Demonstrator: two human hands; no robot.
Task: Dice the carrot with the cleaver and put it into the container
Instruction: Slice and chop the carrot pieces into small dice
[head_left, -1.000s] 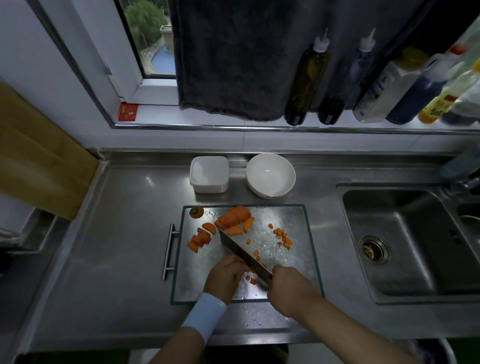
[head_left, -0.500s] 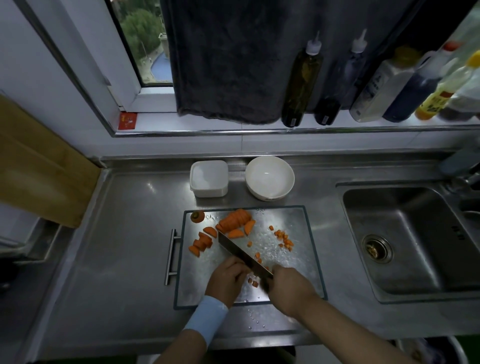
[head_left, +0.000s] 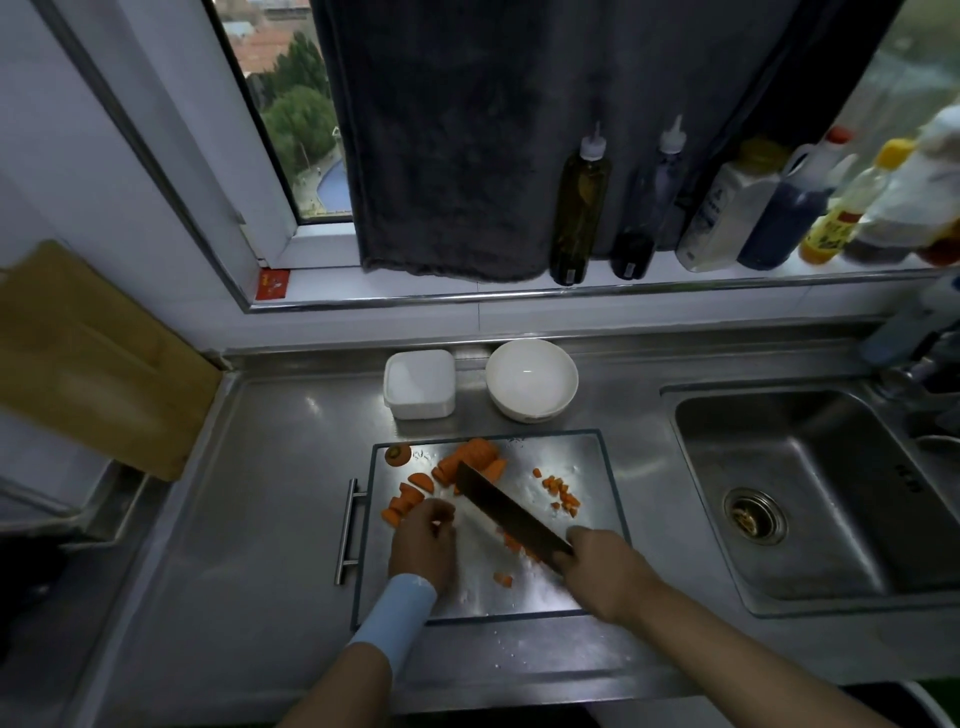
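My right hand (head_left: 605, 569) grips the dark steel cleaver (head_left: 511, 512) over the steel cutting board (head_left: 587, 467); my left hand (head_left: 422, 543) curls beside the orange carrot slices (head_left: 408, 501), grasp unclear.

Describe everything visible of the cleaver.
The cleaver has a broad, dark, rectangular blade that looks like metal. Its handle is hidden in the right hand, which grips it. The blade slants from that hand up and left over the steel board. Its far end overlaps the carrot chunks in view; whether it touches them or the board cannot be told. The left hand lies close beside it.
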